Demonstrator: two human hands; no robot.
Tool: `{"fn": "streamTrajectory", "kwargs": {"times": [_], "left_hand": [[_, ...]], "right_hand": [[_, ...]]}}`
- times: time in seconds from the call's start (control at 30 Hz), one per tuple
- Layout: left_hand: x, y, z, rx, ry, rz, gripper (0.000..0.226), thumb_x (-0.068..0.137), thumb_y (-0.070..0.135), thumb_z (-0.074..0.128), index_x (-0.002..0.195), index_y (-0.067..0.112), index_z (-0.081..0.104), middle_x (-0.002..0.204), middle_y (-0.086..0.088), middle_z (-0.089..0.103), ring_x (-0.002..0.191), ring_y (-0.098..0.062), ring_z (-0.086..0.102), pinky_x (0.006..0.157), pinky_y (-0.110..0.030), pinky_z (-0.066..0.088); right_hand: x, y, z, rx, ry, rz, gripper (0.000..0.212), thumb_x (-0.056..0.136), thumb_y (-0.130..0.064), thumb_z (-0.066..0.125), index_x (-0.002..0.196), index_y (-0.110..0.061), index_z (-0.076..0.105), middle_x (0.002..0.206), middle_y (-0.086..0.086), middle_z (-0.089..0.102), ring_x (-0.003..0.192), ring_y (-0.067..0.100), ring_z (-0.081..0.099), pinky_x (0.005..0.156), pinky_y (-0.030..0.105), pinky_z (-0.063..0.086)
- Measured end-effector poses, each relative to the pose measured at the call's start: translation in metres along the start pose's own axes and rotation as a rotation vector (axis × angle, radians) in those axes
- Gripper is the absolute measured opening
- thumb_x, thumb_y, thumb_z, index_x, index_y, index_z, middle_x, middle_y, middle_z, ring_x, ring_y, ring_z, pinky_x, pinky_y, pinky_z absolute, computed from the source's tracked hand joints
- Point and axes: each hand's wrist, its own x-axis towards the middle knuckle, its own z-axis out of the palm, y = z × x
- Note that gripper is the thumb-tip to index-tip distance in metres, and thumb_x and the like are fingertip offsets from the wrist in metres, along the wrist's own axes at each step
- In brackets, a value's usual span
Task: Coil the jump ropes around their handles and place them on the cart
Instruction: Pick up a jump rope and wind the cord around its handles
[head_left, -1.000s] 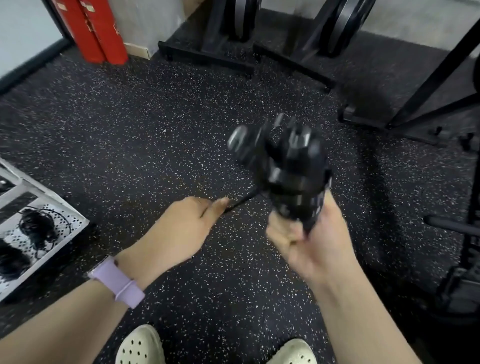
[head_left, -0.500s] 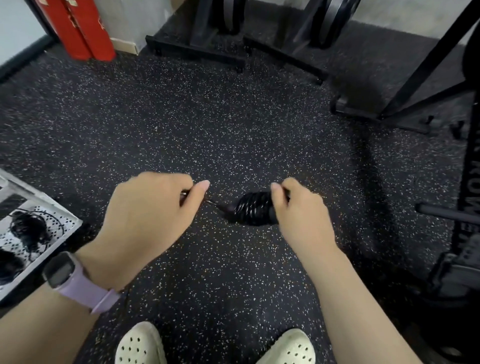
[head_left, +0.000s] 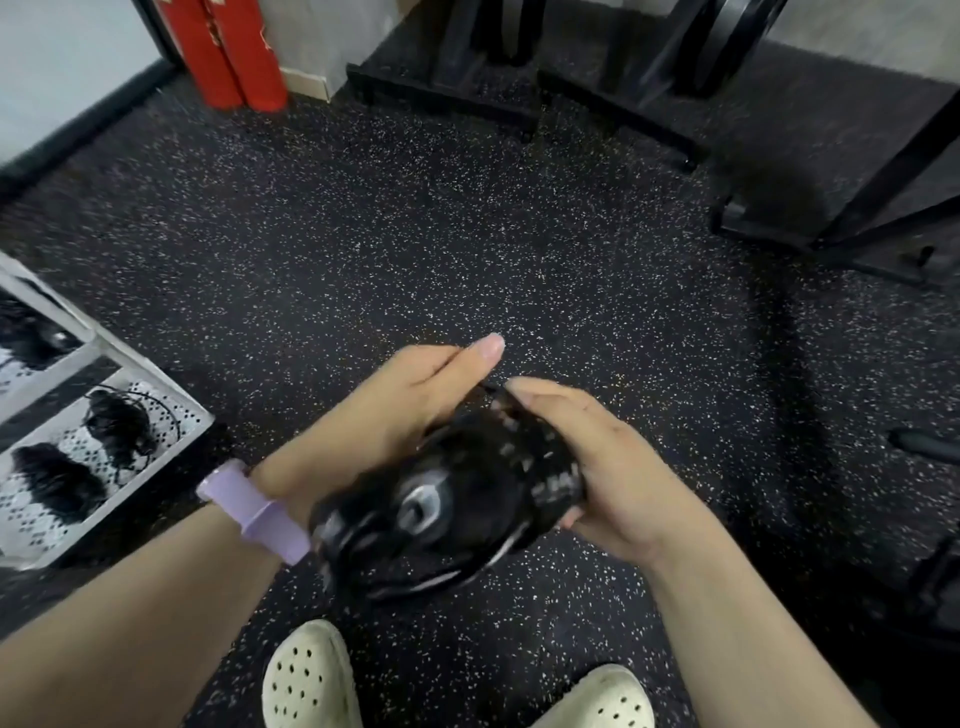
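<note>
A black jump rope (head_left: 457, 499), wound into a thick bundle around its handles, sits between both my hands at waist height, blurred by motion. A silver handle end faces me. My left hand (head_left: 395, 410) presses the bundle's left side with the fingers stretched forward. On the right side my right hand (head_left: 597, 457) cups it, thumb on top. The white perforated cart (head_left: 171, 441) stands at the left edge. Two coiled black ropes (head_left: 117, 426) (head_left: 57, 480) lie on its lower shelf.
Dark speckled rubber floor all around. Black rack legs (head_left: 447, 98) and a frame (head_left: 857, 208) stand at the back and right. Red cylinders (head_left: 234, 57) lean at the back left. My cream clogs (head_left: 306, 675) are at the bottom. Another dark bundle (head_left: 26, 332) lies on the cart's upper level.
Half a second ago my hands were apart, the left pulling the rope's tail taut. Now they have come together around the bundle, which has turned its handle end toward me.
</note>
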Motion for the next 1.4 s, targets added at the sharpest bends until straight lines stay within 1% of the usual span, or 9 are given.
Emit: {"fn": "streamTrajectory", "kwargs": {"times": [0.07, 0.13, 0.3, 0.43, 0.57, 0.67, 0.87, 1.07, 1.4], "left_hand": [[0.004, 0.0, 0.008, 0.016, 0.023, -0.045, 0.028, 0.101, 0.033, 0.058, 0.075, 0.024, 0.054, 0.074, 0.007, 0.056, 0.071, -0.002, 0.052, 0.078, -0.022, 0.051], [0.009, 0.002, 0.015, 0.125, -0.01, -0.076, 0.043, 0.106, 0.034, 0.041, 0.064, 0.025, 0.041, 0.059, 0.011, 0.039, 0.054, -0.006, 0.034, 0.055, -0.022, 0.037], [0.011, -0.002, 0.018, 0.479, 0.004, 0.025, 0.055, 0.106, 0.051, 0.028, 0.062, 0.02, 0.041, 0.052, 0.008, 0.039, 0.049, -0.012, 0.034, 0.052, -0.03, 0.034], [0.008, -0.01, 0.016, 0.748, 0.004, -0.029, 0.059, 0.105, 0.055, 0.022, 0.076, 0.014, 0.053, 0.062, 0.003, 0.057, 0.053, -0.014, 0.049, 0.061, -0.032, 0.048], [0.0, -0.004, 0.011, 1.093, 0.108, 0.16, 0.054, 0.101, 0.062, 0.019, 0.072, 0.025, 0.046, 0.053, 0.006, 0.052, 0.047, -0.01, 0.051, 0.05, -0.028, 0.045], [-0.003, 0.003, 0.005, 1.24, 0.191, 0.397, 0.05, 0.101, 0.061, 0.029, 0.066, 0.027, 0.043, 0.046, 0.01, 0.039, 0.039, -0.007, 0.041, 0.04, -0.026, 0.036], [0.002, 0.004, -0.01, 1.132, 0.223, 0.47, 0.047, 0.094, 0.065, 0.039, 0.07, 0.03, 0.058, 0.057, 0.012, 0.047, 0.051, -0.003, 0.045, 0.047, -0.025, 0.036], [0.006, -0.021, -0.018, 0.598, -0.045, 0.168, 0.055, 0.085, 0.068, 0.049, 0.066, 0.017, 0.051, 0.056, 0.005, 0.043, 0.052, -0.01, 0.036, 0.053, -0.028, 0.032], [0.017, -0.005, 0.026, 0.009, -0.018, 0.002, 0.046, 0.098, 0.049, 0.055, 0.06, 0.026, 0.045, 0.048, 0.015, 0.041, 0.043, -0.002, 0.035, 0.047, -0.022, 0.031]], "right_hand": [[0.002, 0.003, 0.0, 0.328, -0.073, -0.046, 0.029, 0.098, -0.035, 0.057, 0.079, -0.016, 0.068, 0.055, -0.004, 0.051, 0.043, 0.008, 0.038, 0.047, 0.02, 0.03], [0.003, -0.001, -0.003, 0.511, 0.002, -0.049, 0.05, 0.108, -0.03, 0.033, 0.069, -0.015, 0.061, 0.043, -0.009, 0.044, 0.035, 0.005, 0.027, 0.04, 0.019, 0.024], [0.0, -0.015, -0.007, 0.392, 0.468, -0.105, 0.059, 0.111, -0.027, 0.031, 0.064, -0.019, 0.066, 0.048, -0.002, 0.035, 0.038, 0.008, 0.022, 0.039, 0.022, 0.019], [0.004, -0.018, -0.032, 0.416, 0.809, -0.183, 0.036, 0.111, -0.038, 0.038, 0.099, -0.012, 0.06, 0.056, 0.002, 0.046, 0.042, 0.011, 0.028, 0.044, 0.026, 0.025], [-0.009, -0.017, -0.059, -0.435, 1.18, -0.233, 0.038, 0.111, -0.04, 0.04, 0.083, -0.016, 0.052, 0.069, 0.001, 0.058, 0.045, 0.002, 0.051, 0.047, 0.018, 0.038], [-0.007, -0.002, -0.064, -1.001, 1.088, -0.152, 0.038, 0.109, -0.043, 0.039, 0.087, -0.014, 0.051, 0.07, 0.003, 0.059, 0.059, 0.005, 0.059, 0.051, 0.027, 0.039], [-0.001, 0.005, -0.053, -1.196, 0.582, 0.007, 0.034, 0.107, -0.043, 0.045, 0.082, -0.021, 0.052, 0.061, -0.003, 0.059, 0.051, 0.016, 0.053, 0.047, 0.03, 0.036], [-0.006, -0.001, -0.031, -0.929, 0.157, 0.118, 0.041, 0.107, -0.038, 0.048, 0.076, -0.012, 0.049, 0.055, -0.003, 0.053, 0.045, 0.013, 0.051, 0.047, 0.027, 0.039], [-0.007, -0.007, -0.018, 0.275, 0.07, -0.124, 0.04, 0.1, -0.036, 0.049, 0.069, -0.017, 0.065, 0.053, 0.02, 0.037, 0.038, 0.009, 0.029, 0.037, 0.026, 0.019]]}}
